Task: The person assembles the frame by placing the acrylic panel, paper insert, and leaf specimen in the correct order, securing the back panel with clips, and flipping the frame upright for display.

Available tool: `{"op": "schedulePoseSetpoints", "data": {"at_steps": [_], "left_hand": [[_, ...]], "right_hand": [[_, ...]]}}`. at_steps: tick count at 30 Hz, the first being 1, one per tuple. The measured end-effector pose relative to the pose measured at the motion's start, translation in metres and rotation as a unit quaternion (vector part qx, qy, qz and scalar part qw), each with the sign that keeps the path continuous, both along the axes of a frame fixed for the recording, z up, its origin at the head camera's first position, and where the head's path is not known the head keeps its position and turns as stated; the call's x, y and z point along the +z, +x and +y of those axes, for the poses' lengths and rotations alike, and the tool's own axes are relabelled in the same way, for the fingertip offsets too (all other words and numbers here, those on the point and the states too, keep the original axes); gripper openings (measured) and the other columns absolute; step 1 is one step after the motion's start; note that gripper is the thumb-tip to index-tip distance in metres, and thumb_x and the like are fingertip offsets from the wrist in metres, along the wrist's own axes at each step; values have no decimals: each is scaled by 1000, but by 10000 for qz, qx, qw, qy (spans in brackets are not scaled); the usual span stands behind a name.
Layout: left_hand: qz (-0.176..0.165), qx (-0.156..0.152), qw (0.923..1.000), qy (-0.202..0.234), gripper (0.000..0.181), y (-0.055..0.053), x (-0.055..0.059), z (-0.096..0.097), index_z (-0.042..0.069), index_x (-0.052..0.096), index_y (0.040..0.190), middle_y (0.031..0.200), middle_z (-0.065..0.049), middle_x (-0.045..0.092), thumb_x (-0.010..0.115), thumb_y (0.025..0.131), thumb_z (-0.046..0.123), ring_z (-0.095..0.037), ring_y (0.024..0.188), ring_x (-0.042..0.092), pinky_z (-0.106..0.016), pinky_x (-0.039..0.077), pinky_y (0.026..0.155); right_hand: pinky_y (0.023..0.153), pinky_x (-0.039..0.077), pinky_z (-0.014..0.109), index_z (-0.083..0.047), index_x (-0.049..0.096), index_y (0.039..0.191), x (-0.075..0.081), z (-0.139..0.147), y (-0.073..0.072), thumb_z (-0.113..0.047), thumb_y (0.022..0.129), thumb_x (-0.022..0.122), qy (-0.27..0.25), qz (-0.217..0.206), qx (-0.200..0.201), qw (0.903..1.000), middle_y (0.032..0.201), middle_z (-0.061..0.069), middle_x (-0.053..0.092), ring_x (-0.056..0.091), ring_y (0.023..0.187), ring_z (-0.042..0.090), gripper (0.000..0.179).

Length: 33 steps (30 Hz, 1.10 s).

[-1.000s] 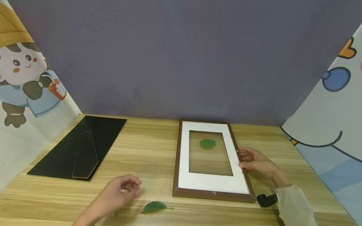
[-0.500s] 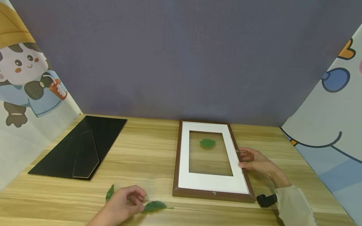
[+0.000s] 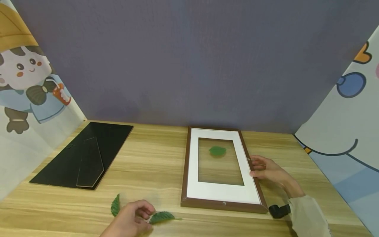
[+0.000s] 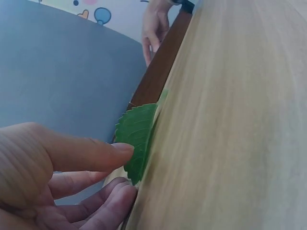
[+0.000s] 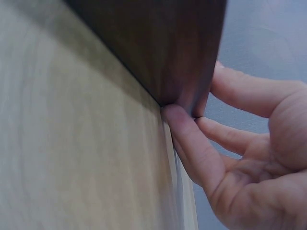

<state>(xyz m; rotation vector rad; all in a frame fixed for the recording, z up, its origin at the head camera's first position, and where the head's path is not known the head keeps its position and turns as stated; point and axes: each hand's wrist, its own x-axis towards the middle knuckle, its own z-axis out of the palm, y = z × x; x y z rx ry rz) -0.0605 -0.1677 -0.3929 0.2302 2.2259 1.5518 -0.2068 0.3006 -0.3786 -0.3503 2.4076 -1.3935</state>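
Observation:
My left hand (image 3: 131, 217) is at the near edge of the table, beside the pointed end of a serrated green leaf (image 3: 161, 216). In the left wrist view one fingertip overlaps the leaf (image 4: 137, 136), with a gap to the other fingertips at its tip. A second serrated leaf (image 3: 115, 205) lies just behind that hand. At the right, my right hand (image 3: 270, 171) grips the side of a brown picture frame (image 3: 225, 205), thumb on top. The frame lies flat with a white mat (image 3: 193, 189) inside; a smooth green leaf (image 3: 217, 151) shows in its window.
A black backing board (image 3: 71, 158) with a folded stand lies on the left of the wooden table (image 3: 151, 158). A grey panel (image 3: 189, 65) rises behind, with cartoon-printed walls on both sides. A small black object (image 3: 279, 211) sits at the right wrist.
My left hand has moved right and nearer the front edge, to the serrated leaf's tip, uncovering the second leaf behind it. My right hand and the frame have stayed in place.

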Motion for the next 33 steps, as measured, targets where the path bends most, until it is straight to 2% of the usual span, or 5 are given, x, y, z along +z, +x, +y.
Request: {"op": "schedulePoseSetpoints", "data": {"at_steps": [7,12,16,22,33], "left_hand": [[-69,288,9992,-278,27,-1,-3,4,-1,62,97,86,-5,54,73,73,-10,-18,77,51,-25,48,62],[222,271,9981,-505,19,-1,-4,5,0,65,90,82,-3,54,72,75,-9,-15,74,50,-22,47,60],[562,148,9965,-594,9,-3,-5,5,-1,67,85,81,-2,57,71,78,-6,-5,70,51,-19,48,60],[982,105,9914,-856,7,-5,-4,3,2,68,81,80,-3,62,70,78,-5,2,68,52,-18,47,58],[763,536,9899,-1073,6,-12,10,4,3,67,87,81,-2,65,70,82,3,-12,73,60,-22,50,60]], "right_hand": [[85,55,34,11,23,144,0,-1,1,-15,87,70,24,39,78,10000,139,38,30,41,122,49,79],[86,55,37,9,24,144,0,-1,1,-16,86,70,21,-1,30,10000,139,37,31,40,123,49,79],[86,55,39,9,24,144,-1,0,0,-16,85,71,41,-8,14,10000,140,36,31,39,124,50,79],[87,54,41,9,24,144,0,0,1,-16,86,70,65,12,22,10000,140,37,30,38,124,51,79],[87,54,41,9,23,145,1,-1,4,-16,87,69,75,25,52,10000,140,37,31,39,124,51,78]]}}
